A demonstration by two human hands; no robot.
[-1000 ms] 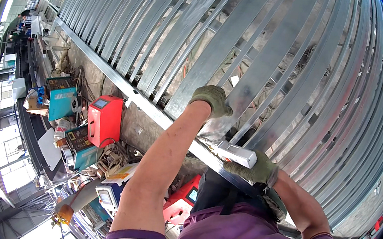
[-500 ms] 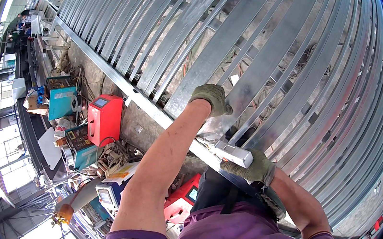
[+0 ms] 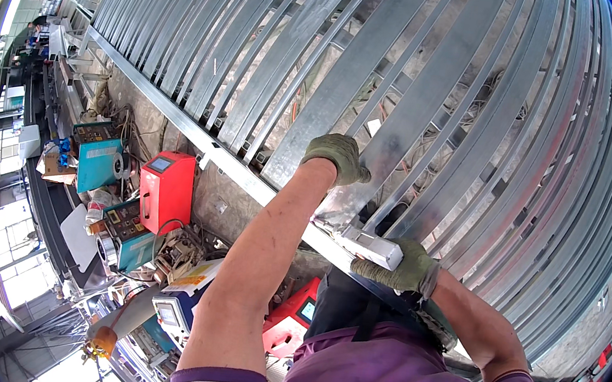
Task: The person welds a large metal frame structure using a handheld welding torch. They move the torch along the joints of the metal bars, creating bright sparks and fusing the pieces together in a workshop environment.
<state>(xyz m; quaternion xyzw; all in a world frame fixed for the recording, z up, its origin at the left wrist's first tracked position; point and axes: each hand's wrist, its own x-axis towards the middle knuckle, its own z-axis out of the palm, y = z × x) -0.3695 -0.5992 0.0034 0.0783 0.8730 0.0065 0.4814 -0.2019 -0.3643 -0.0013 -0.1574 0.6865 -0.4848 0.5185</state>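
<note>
My left hand (image 3: 336,159), in a green work glove, is closed at the edge of a wide grey metal bar (image 3: 399,130); its fingertips are hidden. In my right hand (image 3: 408,269), gloved the same way, is a silver, boxy-headed hand tool (image 3: 372,247). The narrow front of this tool meets the near end of that bar, beside the long metal rail (image 3: 242,174) of the frame. Its exact contact point is too small to make out. My right fingers wrap around the tool's grip, below its head.
Parallel metal bars fill the frame ahead and to the right, with gaps between them. Left of the rail stand a red machine (image 3: 167,192) with a small screen and a teal machine (image 3: 99,156). Another red machine (image 3: 293,317) is close by my body. Cables lie beneath the bars.
</note>
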